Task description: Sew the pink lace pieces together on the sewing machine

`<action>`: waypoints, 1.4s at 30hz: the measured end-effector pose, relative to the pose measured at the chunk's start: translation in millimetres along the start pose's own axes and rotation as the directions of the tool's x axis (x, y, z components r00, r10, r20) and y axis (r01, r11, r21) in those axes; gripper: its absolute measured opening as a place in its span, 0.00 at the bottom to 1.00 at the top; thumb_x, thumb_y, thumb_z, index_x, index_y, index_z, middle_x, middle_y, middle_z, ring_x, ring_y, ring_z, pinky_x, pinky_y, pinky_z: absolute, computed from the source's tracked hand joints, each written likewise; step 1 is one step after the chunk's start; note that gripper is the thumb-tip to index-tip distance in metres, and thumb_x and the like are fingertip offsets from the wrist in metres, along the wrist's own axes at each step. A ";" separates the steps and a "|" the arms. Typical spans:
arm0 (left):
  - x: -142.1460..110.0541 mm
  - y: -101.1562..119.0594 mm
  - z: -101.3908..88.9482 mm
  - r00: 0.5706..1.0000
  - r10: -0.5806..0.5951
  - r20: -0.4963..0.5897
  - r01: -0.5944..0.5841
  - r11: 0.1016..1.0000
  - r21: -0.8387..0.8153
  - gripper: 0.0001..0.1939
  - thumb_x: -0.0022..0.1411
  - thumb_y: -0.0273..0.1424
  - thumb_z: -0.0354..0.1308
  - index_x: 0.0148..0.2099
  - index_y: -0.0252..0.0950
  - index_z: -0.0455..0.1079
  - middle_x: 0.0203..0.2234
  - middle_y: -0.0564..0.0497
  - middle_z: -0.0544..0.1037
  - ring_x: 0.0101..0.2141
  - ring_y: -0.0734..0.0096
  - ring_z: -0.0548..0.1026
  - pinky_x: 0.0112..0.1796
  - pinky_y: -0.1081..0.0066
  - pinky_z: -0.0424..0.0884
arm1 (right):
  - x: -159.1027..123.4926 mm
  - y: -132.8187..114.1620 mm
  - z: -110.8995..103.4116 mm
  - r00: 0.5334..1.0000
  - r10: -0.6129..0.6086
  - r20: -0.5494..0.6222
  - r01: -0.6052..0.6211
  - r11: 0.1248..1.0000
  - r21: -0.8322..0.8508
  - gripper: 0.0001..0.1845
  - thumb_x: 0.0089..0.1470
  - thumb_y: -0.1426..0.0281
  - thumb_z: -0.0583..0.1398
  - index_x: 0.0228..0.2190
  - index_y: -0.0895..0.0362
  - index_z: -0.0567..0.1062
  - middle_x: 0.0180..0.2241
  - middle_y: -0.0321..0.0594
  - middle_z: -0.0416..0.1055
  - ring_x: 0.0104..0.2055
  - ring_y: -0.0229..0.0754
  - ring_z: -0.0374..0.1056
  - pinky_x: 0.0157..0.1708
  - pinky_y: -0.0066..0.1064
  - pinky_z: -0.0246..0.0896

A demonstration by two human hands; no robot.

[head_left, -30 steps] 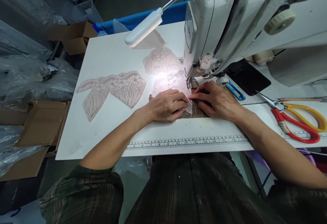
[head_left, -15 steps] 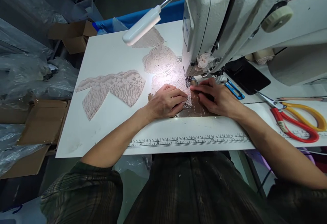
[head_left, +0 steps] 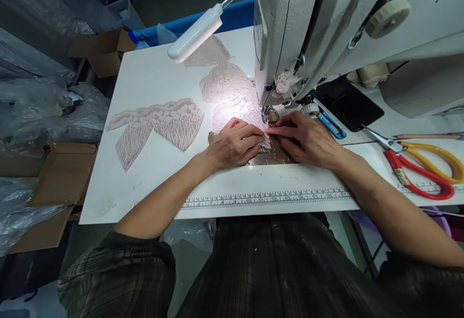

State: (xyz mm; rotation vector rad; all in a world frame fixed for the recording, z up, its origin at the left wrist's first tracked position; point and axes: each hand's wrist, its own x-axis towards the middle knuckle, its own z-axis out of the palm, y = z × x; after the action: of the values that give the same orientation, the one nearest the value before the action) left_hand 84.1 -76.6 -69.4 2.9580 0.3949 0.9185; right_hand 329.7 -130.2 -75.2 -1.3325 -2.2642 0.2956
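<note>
Under the sewing machine (head_left: 268, 110) lies a pale pink lace piece (head_left: 235, 113), brightly lit by the lamp. My left hand (head_left: 237, 141) rests on its near part, fingers together and bent, pressing it to the bed. At the lace's right edge, just in front of the presser foot, my right hand (head_left: 302, 137) pinches the fabric with its fingertips, close to the left fingertips. The exact grip is partly hidden by the fingers. Beneath both hands is the brown metal bed plate (head_left: 271, 157). A second lace piece (head_left: 226, 83) lies behind, joined or overlapping; I cannot tell which.
More lace pieces (head_left: 163, 122) lie on the white table (head_left: 145, 76) at the left. A lamp (head_left: 195, 33) hangs over it. To the right are blue thread snips (head_left: 331, 125), a black phone (head_left: 350, 103) and scissors (head_left: 416, 161). Cardboard boxes (head_left: 61, 173) stand beyond the left edge.
My right hand's fingertips have shifted slightly left and toward me, closer to my left fingers at the lace edge. The whole view has shifted a little; the left hand holds nearly the same place.
</note>
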 end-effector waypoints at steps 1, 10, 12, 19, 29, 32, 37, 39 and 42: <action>0.6 0.6 -0.9 1.000 0.004 -0.006 -0.004 1.000 0.017 0.04 0.69 0.26 0.57 0.44 0.34 0.73 0.42 0.46 0.82 0.36 0.68 0.76 0.39 0.63 0.68 | -0.4 0.8 1.6 1.000 -0.022 0.007 0.022 1.000 -0.019 0.21 0.62 0.68 0.56 0.53 0.49 0.81 0.45 0.49 0.73 0.47 0.51 0.69 0.48 0.46 0.67; -0.6 -0.1 -1.8 0.999 -0.043 -0.025 0.044 0.999 0.032 0.03 0.68 0.26 0.57 0.40 0.38 0.71 0.38 0.49 0.83 0.34 0.69 0.75 0.38 0.62 0.67 | 2.7 -2.2 -4.3 0.999 0.053 0.013 -0.054 0.995 0.084 0.23 0.64 0.67 0.53 0.56 0.53 0.78 0.45 0.47 0.74 0.45 0.46 0.71 0.46 0.40 0.69; -0.6 -0.1 -1.5 0.998 -0.060 -0.027 0.060 0.998 0.016 0.03 0.68 0.26 0.57 0.40 0.38 0.71 0.37 0.49 0.83 0.34 0.69 0.76 0.37 0.63 0.68 | 3.6 -3.3 -6.5 0.997 0.078 0.014 -0.079 0.992 0.099 0.24 0.64 0.67 0.52 0.56 0.56 0.78 0.43 0.47 0.75 0.42 0.45 0.71 0.44 0.38 0.69; 2.0 1.0 -0.4 1.000 0.028 0.004 -0.028 0.999 0.024 0.04 0.69 0.25 0.58 0.39 0.38 0.72 0.36 0.52 0.83 0.32 0.72 0.76 0.41 0.62 0.71 | 3.9 -1.8 -3.5 1.000 -0.009 -0.014 0.010 0.998 0.068 0.22 0.64 0.66 0.53 0.53 0.55 0.80 0.45 0.48 0.75 0.44 0.46 0.69 0.47 0.40 0.68; 1.5 -1.1 -1.3 0.991 0.132 0.015 -0.133 0.986 0.097 0.03 0.68 0.26 0.60 0.40 0.38 0.72 0.36 0.53 0.83 0.31 0.72 0.74 0.45 0.62 0.73 | 2.9 -3.2 -5.2 0.995 -0.070 0.066 0.071 0.997 -0.013 0.21 0.63 0.68 0.54 0.52 0.50 0.82 0.47 0.50 0.72 0.47 0.51 0.66 0.50 0.46 0.65; 0.1 -0.8 -1.8 0.986 0.141 0.093 -0.151 0.981 0.123 0.06 0.70 0.25 0.57 0.39 0.39 0.72 0.38 0.52 0.82 0.32 0.72 0.74 0.46 0.61 0.74 | 2.8 -1.0 -3.3 0.996 -0.074 0.049 0.075 0.997 -0.006 0.21 0.63 0.69 0.54 0.50 0.48 0.82 0.47 0.48 0.72 0.47 0.50 0.65 0.50 0.46 0.64; 0.1 0.7 -2.7 0.981 0.147 0.130 -0.163 0.978 0.127 0.08 0.70 0.24 0.55 0.39 0.38 0.73 0.39 0.50 0.82 0.33 0.71 0.76 0.45 0.62 0.75 | 2.6 3.8 0.3 0.989 -0.144 0.011 0.144 0.989 -0.020 0.20 0.62 0.68 0.55 0.49 0.49 0.83 0.46 0.48 0.72 0.46 0.50 0.66 0.49 0.46 0.65; 1.6 4.2 -5.0 0.982 0.135 0.130 -0.154 0.978 0.144 0.08 0.71 0.25 0.55 0.39 0.38 0.73 0.37 0.52 0.82 0.32 0.72 0.75 0.47 0.60 0.73 | 2.4 4.2 0.3 0.989 -0.148 0.018 0.148 0.989 -0.026 0.20 0.62 0.67 0.55 0.49 0.47 0.83 0.46 0.48 0.72 0.47 0.50 0.66 0.49 0.47 0.64; 4.3 12.7 -10.6 0.986 0.083 0.144 -0.106 0.982 0.159 0.08 0.70 0.30 0.56 0.40 0.36 0.75 0.36 0.50 0.82 0.33 0.67 0.75 0.47 0.55 0.71 | 1.7 2.8 -0.8 0.990 -0.132 0.046 0.133 0.990 -0.038 0.21 0.63 0.68 0.55 0.51 0.44 0.81 0.47 0.47 0.72 0.48 0.51 0.66 0.50 0.46 0.63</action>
State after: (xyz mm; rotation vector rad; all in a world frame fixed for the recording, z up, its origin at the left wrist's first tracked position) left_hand 84.6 -88.4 -57.1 3.1941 0.3450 0.7162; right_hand 331.6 -127.4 -75.2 -1.1993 -2.3940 0.2355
